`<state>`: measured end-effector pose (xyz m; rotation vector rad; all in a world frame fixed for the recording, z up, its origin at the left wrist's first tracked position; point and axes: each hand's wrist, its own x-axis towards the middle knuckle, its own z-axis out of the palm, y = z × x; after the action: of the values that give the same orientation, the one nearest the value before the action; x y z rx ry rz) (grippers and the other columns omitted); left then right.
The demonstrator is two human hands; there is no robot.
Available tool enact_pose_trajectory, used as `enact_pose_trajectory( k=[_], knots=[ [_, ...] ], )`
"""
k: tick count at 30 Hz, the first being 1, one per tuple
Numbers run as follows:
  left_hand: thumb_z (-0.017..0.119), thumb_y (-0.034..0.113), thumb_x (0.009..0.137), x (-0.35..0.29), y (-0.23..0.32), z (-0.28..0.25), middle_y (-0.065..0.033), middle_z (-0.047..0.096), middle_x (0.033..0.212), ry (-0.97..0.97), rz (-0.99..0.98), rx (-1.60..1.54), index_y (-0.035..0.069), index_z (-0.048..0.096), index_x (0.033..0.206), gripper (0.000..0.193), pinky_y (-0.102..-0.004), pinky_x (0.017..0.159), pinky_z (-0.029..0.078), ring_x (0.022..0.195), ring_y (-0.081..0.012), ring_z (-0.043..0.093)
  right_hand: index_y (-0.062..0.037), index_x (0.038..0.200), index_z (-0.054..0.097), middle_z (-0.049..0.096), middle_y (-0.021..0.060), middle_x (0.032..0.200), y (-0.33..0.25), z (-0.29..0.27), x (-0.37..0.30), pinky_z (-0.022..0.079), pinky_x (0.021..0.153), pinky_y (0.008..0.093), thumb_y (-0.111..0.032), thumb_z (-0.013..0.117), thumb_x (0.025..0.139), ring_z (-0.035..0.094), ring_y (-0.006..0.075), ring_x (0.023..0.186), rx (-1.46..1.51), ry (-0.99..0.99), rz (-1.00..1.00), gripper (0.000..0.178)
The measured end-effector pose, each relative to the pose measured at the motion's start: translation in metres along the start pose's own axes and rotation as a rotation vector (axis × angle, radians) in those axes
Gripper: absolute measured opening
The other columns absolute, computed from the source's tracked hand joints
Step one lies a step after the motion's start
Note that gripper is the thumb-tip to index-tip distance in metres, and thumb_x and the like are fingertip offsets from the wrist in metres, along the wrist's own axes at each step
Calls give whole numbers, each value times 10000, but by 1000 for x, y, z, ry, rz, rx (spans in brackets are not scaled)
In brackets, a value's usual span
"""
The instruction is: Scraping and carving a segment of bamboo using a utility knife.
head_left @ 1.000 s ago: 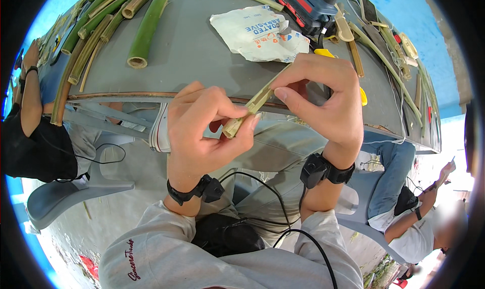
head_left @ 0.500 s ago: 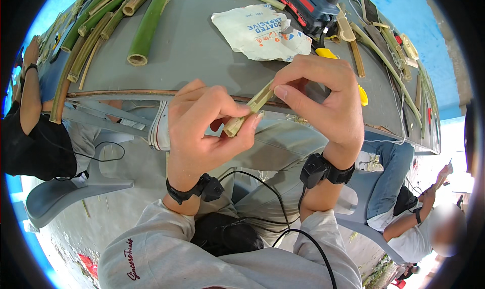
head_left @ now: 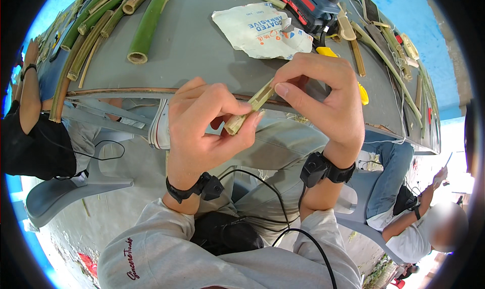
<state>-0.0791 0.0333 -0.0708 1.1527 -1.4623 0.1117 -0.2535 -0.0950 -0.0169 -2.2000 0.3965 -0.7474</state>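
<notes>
A short, pale green piece of bamboo [head_left: 259, 97] with a slot cut along its upper side is held slanting over my lap, close to the table edge. My left hand [head_left: 207, 120] pinches its lower end between thumb and fingers. At the upper end, my right hand [head_left: 321, 89] has thumb and forefinger closed on the tip; the exact grip there is partly hidden by the fingers. Just beyond my hands lies a torn white sheet of sandpaper [head_left: 260, 29], its printed back facing up.
The grey table [head_left: 189, 57] carries green bamboo tubes [head_left: 146, 29] at far left. A cordless power tool [head_left: 313, 6], a yellow-handled tool [head_left: 327, 52] and bamboo strips [head_left: 386, 62] lie at right. One person [head_left: 38, 142] sits left, another [head_left: 411, 228] right. Cables [head_left: 283, 208] hang from my wrists.
Both hands keep their grip on the bamboo piece, which has barely shifted. The person at right has moved their raised hand slightly.
</notes>
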Motion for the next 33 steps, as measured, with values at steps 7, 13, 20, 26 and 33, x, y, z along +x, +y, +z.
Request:
enact_pose_trajectory(
  k=[7,13,20,26,33],
  knots=[
    [843,45,698,-1,0,0,64,586,556,0,-21,4,119,606,769,259,-272,557,302,467,-96,415,8,907,762,688,54,764,0,1,0,453,605,270,-20,742,827,594,134,648,-25,16,-31,86],
    [843,48,695,-2,-2,0,66,577,544,16,-1,2,119,604,762,257,-274,545,301,466,-104,400,-12,958,795,692,55,758,1,3,0,439,604,262,-4,735,833,588,129,647,-79,54,-32,139],
    [837,28,684,-3,0,-1,26,588,594,-1,-19,9,101,621,790,251,-280,559,325,518,-123,454,-10,962,771,667,31,738,0,4,-1,450,627,252,-4,716,829,562,99,659,-46,87,48,144],
    [831,9,674,-3,0,-1,-9,594,641,-8,7,-2,84,650,833,252,-278,568,336,569,-134,468,-3,867,690,627,14,690,0,3,1,455,596,243,18,726,798,558,89,625,-46,67,29,81],
    [836,30,709,-2,-1,0,60,601,622,3,-2,-18,122,642,851,258,-280,557,314,484,-109,466,-2,834,683,642,24,714,-2,3,0,455,612,247,35,734,755,565,107,648,-45,68,19,101]
  ],
)
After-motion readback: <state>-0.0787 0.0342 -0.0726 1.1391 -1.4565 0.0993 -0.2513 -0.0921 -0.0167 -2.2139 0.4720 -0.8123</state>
